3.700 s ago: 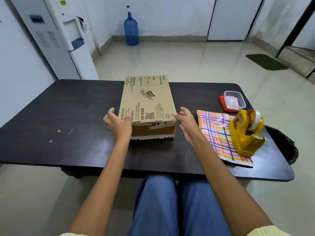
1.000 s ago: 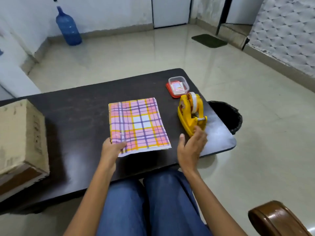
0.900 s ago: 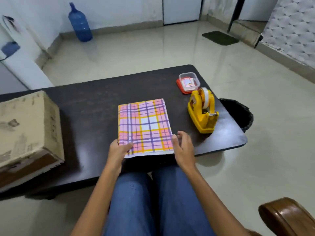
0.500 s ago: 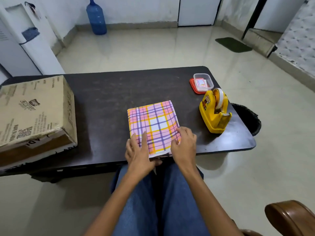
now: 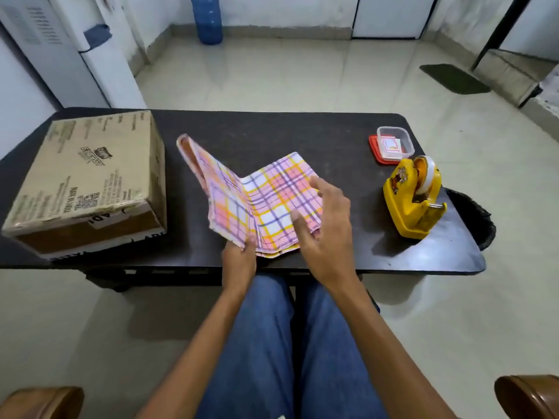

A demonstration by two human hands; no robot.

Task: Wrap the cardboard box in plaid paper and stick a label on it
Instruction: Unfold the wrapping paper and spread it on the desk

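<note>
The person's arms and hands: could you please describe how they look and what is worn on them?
The left hand and right hand are bare: no gloves, rings or watch show. The left forearm and right forearm are uncovered as far as the picture reaches, and no sleeve shows on them. Between them, the legs wear blue jeans.
</note>
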